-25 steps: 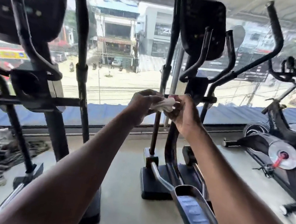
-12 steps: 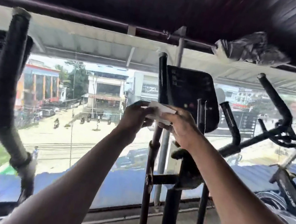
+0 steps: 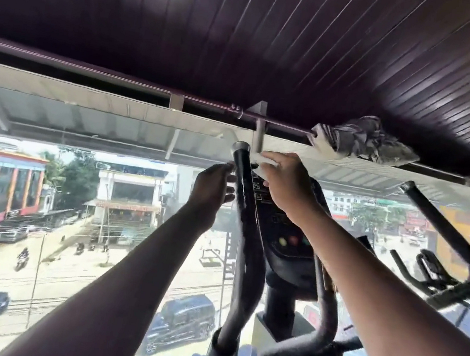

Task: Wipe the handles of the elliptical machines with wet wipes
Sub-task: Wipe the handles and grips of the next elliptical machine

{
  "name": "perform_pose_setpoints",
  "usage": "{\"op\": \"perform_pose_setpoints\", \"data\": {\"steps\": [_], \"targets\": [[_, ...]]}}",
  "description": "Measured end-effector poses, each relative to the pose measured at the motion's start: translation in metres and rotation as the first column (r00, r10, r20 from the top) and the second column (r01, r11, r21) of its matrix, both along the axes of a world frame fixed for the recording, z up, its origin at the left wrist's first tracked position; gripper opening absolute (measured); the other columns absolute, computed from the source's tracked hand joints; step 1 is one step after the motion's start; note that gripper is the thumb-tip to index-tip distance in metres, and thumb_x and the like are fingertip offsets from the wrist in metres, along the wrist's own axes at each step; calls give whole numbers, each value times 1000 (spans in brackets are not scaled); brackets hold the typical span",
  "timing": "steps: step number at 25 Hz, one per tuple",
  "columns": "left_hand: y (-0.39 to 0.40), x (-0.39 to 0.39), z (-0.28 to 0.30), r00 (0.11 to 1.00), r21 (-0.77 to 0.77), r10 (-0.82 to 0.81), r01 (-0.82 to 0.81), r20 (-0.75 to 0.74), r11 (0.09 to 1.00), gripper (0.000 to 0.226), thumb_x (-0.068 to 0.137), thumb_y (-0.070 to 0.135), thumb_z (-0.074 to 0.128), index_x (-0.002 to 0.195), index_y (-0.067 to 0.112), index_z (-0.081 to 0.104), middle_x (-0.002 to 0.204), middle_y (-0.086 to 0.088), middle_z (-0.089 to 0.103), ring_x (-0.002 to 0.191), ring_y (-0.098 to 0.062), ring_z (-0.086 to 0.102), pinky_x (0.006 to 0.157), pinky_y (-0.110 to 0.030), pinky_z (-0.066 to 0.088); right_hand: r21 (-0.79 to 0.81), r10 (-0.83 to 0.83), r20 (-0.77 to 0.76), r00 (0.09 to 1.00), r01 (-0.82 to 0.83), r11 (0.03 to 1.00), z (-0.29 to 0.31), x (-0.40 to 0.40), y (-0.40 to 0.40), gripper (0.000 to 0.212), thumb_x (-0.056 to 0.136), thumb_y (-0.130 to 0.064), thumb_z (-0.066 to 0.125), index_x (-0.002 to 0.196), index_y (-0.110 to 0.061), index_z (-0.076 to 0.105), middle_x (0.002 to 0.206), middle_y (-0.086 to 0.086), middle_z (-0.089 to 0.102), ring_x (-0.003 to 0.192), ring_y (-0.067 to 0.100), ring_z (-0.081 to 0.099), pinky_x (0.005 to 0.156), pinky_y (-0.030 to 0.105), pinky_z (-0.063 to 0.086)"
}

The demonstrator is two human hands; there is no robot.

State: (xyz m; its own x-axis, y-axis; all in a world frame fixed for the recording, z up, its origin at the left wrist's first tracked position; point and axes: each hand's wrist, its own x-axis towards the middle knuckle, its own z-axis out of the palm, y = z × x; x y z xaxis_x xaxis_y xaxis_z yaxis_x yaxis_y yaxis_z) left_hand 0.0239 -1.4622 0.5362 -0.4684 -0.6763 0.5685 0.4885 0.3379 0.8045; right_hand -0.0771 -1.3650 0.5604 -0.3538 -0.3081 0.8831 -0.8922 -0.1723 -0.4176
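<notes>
Both hands were raised to the top of the elliptical's left handle, a tall black bar rising just beside the console. Her right hand pinched a small white wet wipe against the bar, just below its capped tip. Her left hand touched the bar's other side; whether its fingers closed round it could not be told. That wipe looked limp, light and damp, best wrapped round the rigid handle and squeezed while sliding down.

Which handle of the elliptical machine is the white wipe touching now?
The tall left handle with the silver cap: the right hand presses the wet wipe against it.
</notes>
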Motion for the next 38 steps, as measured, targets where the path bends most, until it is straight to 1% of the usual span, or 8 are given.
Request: {"op": "perform_pose_setpoints", "data": {"steps": [5,10,12,16,23,28,34,38], "targets": [[-25,-29,11,1000,77,-2,5,-31,997,57,101,53,33,129,9,55,121,-8,57,97,-25,58,77,-33,50,74,-113,-306,945,142,987,29,-34,-55,35,94,-5,54,127,-13,61,102,1,46,96,17,53,84,19,44],[-36,-41,18,995,95,-65,72,-76,993,70,98,63,26,133,8,52,113,-6,60,92,-19,58,72,-30,47,278,50,-615,787,157,948,26,-48,-53,22,89,-11,54,91,-1,73,82,12,59,70,16,55,73,34,51],[-41,-44,18,993,88,-87,94,-75,992,73,96,65,25,133,8,52,108,-3,61,92,-19,58,72,-30,46,310,119,-703,701,152,938,28,-53,-48,20,90,-11,54,90,-6,74,77,4,53,63,5,46,65,21,45],[-47,-50,22,992,84,-100,107,-79,991,76,95,68,24,134,8,50,112,-6,62,95,-21,59,75,-32,47,197,-27,-608,794,184,963,56,-55,-74,29,96,-8,45,112,-9,70,91,5,50,81,11,48,83,23,44],[-59,-55,31,990,69,-106,113,-89,991,77,94,69,23,134,9,51,104,-2,61,104,-26,58,77,-34,47,208,-61,-649,759,253,945,72,-61,-84,33,93,-19,42,106,-20,73,86,-11,44,80,3,46,93,45,43],[-65,-57,31,988,49,-122,127,-97,991,70,95,68,22,121,13,57,104,-2,62,95,-20,59,74,-31,48,222,-45,-724,689,294,930,62,-54,-92,31,95,-17,46,89,-4,74,89,1,50,83,12,49,90,43,41],[-65,-54,28,988,21,-132,134,-82,991,79,94,69,20,136,10,50,106,0,62,95,-19,59,77,-34,48,-2,-228,-404,886,248,969,48,-54,-99,33,93,-4,47,121,-7,65,117,11,62,104,24,62,96,29,45],[-63,-52,23,991,-6,-106,106,-83,994,75,95,68,18,132,13,53,112,-1,63,100,-23,60,75,-33,48,12,98,174,980,-101,995,29,-57,-97,28,98,-11,48,112,9,63,81,12,67,54,13,54,51,22,45]]}}
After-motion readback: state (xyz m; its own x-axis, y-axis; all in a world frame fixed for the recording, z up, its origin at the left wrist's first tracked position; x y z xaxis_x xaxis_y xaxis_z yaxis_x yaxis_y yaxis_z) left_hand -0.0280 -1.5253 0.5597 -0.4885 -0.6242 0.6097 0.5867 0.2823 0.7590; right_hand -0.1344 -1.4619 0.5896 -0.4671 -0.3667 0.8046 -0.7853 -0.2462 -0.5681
